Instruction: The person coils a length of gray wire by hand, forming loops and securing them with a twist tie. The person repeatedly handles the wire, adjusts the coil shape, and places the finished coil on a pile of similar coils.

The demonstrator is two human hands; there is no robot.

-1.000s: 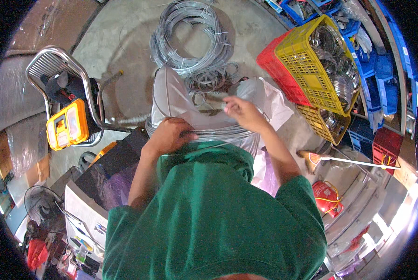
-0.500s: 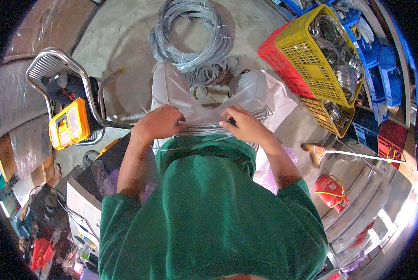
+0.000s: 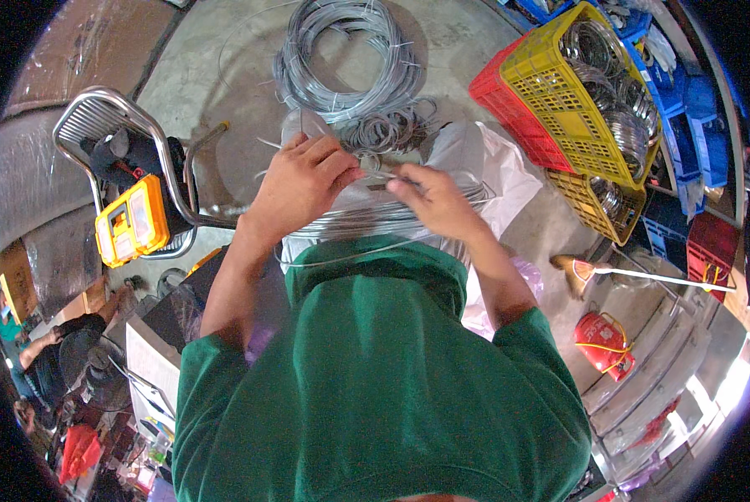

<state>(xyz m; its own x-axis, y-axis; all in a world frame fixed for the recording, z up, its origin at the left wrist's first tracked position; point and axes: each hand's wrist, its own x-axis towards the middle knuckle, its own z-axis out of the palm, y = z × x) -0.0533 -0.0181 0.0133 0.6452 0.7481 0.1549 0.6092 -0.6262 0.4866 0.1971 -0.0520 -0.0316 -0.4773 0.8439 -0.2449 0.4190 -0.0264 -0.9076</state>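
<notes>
Near centre, left hand (image 3: 304, 180): I see its grip closed on a pale strand (image 3: 378, 175).
Right hand (image 3: 436, 201): 3 o'clock from the left, blurred; I cannot tell its grip.
Wire coil (image 3: 354, 223): 6 o'clock of both hands, beside the green shirt (image 3: 375, 376).
Larger coil (image 3: 341, 102): floor (image 3: 224, 50), 12 o'clock.
Yellow crate (image 3: 550, 92): 2 o'clock.

Bare forearms (image 3: 239, 272) angled inward, left hand (image 3: 304, 182) back-up, fingers (image 3: 341, 161) curled, right hand (image 3: 440, 201) near it, blurred, fingers bent inward
</notes>
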